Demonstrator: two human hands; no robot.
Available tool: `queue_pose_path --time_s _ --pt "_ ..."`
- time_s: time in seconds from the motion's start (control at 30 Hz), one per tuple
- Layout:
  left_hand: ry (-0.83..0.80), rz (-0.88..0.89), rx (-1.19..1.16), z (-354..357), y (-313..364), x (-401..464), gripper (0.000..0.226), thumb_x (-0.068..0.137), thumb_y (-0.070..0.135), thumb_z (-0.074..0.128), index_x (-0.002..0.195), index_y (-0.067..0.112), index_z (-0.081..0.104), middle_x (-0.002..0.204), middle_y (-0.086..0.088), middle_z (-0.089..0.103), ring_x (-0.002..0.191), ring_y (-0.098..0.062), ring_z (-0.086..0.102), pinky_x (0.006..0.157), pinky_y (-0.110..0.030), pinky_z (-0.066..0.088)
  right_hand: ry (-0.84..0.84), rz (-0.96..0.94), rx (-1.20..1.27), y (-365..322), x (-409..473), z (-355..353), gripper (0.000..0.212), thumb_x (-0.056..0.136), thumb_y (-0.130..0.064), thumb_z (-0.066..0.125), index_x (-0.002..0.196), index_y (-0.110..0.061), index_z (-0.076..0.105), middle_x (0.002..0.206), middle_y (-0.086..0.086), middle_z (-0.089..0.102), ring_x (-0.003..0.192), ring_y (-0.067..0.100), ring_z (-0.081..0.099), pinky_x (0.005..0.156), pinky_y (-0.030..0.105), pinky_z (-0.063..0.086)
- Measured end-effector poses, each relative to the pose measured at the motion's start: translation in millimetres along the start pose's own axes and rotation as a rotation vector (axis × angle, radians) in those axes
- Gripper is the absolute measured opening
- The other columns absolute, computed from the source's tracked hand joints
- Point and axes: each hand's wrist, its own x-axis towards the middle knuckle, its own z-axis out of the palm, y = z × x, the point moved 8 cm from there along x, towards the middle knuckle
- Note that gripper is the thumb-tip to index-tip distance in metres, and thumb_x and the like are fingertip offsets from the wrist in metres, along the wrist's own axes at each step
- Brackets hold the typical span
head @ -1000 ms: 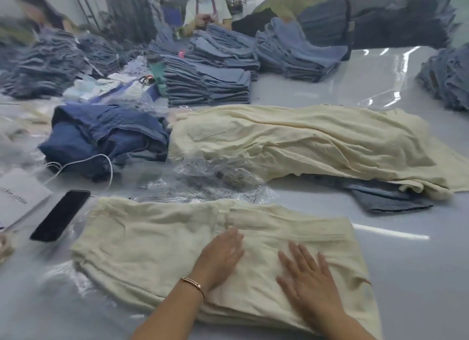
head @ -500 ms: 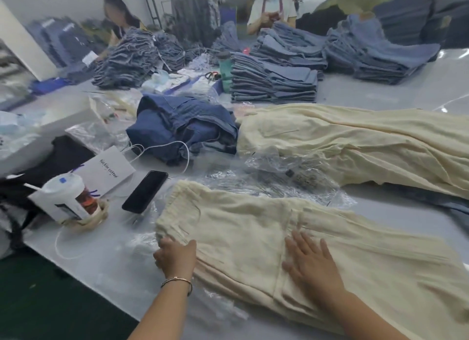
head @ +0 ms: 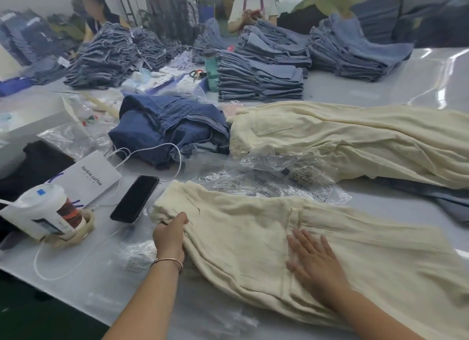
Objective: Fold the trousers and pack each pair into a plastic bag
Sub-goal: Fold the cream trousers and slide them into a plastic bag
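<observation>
Gripping the waistband edge

My left hand [head: 169, 234] has left the middle and now clutches the cream trousers [head: 253, 240] at lower centre; my right hand [head: 313, 259] still presses flat, fingers relaxed.

Left hand [head: 169, 234] grips the folded cream trousers [head: 253, 238] at their edge; right hand [head: 314, 261] lies flat on them

The cream trousers [head: 253, 228] under your hands are a soft matt cloth with a slightly crinkly weave, same as the cream pile [head: 355, 139] behind. The plastic bags [head: 279, 179] are thin, clear and shiny, all wrinkled. Table [head: 380, 85] is smooth and glossy, catching glare. Phone [head: 134, 198] is glossy black glass, the stacked jeans [head: 258, 83] are rough matt denim, and your bracelet [head: 170, 261] looks like metal.
</observation>
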Motion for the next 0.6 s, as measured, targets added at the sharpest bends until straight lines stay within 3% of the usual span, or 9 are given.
queue_pose_path --time_s 0.07,0.13,0.2,0.27,0.33,0.4,0.47,0.5,0.6 --pt "-0.075 0.144 -0.008 22.2 28.6 -29.8 0.010 0.064 0.010 0.066 0.065 0.010 0.057 0.061 0.001 0.058 0.066 -0.021 0.054 0.060 -0.029 0.043 -0.023 0.036 0.226 2.0 1.4 -11.4 0.061 0.098 -0.050 0.041 0.152 -0.031 0.019 0.160 -0.012 0.007 0.147 0.006 0.002 0.118 0.033 -0.010" --pt "-0.208 0.334 0.052 53.5 55.4 -72.7 0.015 0.058 0.018 0.064 0.064 0.009 0.054 0.058 0.001 0.054 0.062 -0.019 0.050 0.059 -0.033 0.040 -0.029 0.206 0.863 10.8 -1.3 -41.3 0.053 0.095 -0.039 0.055 0.144 -0.025 0.040 0.151 0.000 0.040 0.139 0.014 0.034 0.116 0.040 0.019" --pt "-0.352 0.567 0.182 87.7 75.3 -123.3 0.014 0.058 0.020 0.063 0.064 0.013 0.053 0.056 0.006 0.049 0.056 -0.013 0.045 0.057 -0.031 0.038 -0.047 0.268 1.512 17.4 -5.9 -74.6 0.059 0.086 -0.049 0.055 0.137 -0.021 0.048 0.132 0.007 0.060 0.122 0.023 0.055 0.103 0.043 0.040" --pt "-0.535 0.795 0.265 124.2 87.0 -182.3 0.011 0.060 0.016 0.062 0.066 0.021 0.055 0.054 0.007 0.048 0.051 -0.006 0.041 0.050 -0.022 0.035 -0.061 0.123 1.771 25.8 -16.5 -120.3 0.077 0.079 -0.065 0.054 0.138 -0.017 0.044 0.127 0.017 0.062 0.119 0.032 0.058 0.098 0.051 0.045" --pt "-0.742 1.023 0.335 160.6 86.6 -245.6 0.014 0.061 0.014 0.061 0.072 0.022 0.060 0.065 0.008 0.053 0.060 -0.008 0.048 0.054 -0.024 0.041 -0.089 0.006 1.831 38.6 -32.7 -159.0 0.085 0.078 -0.070 0.057 0.141 -0.016 0.043 0.131 0.021 0.057 0.121 0.037 0.055 0.094 0.055 0.048" --pt "-0.920 1.265 0.482 191.7 64.8 -301.4 0.017 0.063 0.015 0.066 0.079 0.018 0.065 0.087 0.003 0.057 0.083 -0.017 0.054 0.073 -0.031 0.046 -0.100 -0.077 1.827 55.2 -54.3 -182.2 0.065 0.089 -0.056 0.055 0.135 -0.010 0.052 0.124 0.019 0.062 0.111 0.033 0.062 0.083 0.044 0.054" --pt "-1.057 1.381 0.690 215.3 26.9 -332.2 0.024 0.069 0.027 0.072 0.091 0.021 0.067 0.109 0.002 0.055 0.107 -0.022 0.049 0.094 -0.036 0.039 0.004 0.072 1.639 87.1 -71.3 -176.6 0.034 0.090 -0.026 0.062 0.116 -0.005 0.066 0.097 0.015 0.072 0.085 0.027 0.071 0.067 0.035 0.057" --pt "-1.126 1.386 0.792 222.8 6.2 -339.2 0.029 0.073 0.038 0.073 0.099 0.026 0.067 0.120 0.004 0.053 0.118 -0.020 0.045 0.102 -0.035 0.033 0.103 0.222 1.522 110.9 -81.4 -167.8 0.026 0.086 -0.010 0.063 0.109 -0.001 0.068 0.090 0.015 0.073 0.080 0.029 0.071 0.066 0.038 0.058" --pt "-1.195 1.348 0.845 230.3 -28.3 -337.2 0.038 0.083 0.058 0.058 0.108 0.031 0.066 0.130 0.011 0.051 0.129 -0.008 0.039 0.112 -0.033 0.025 0.262 0.531 1.465 168.3 -117.9 -134.5 0.029 0.077 0.012 0.058 0.104 0.003 0.065 0.094 0.022 0.072 0.088 0.041 0.069 0.083 0.053 0.054"
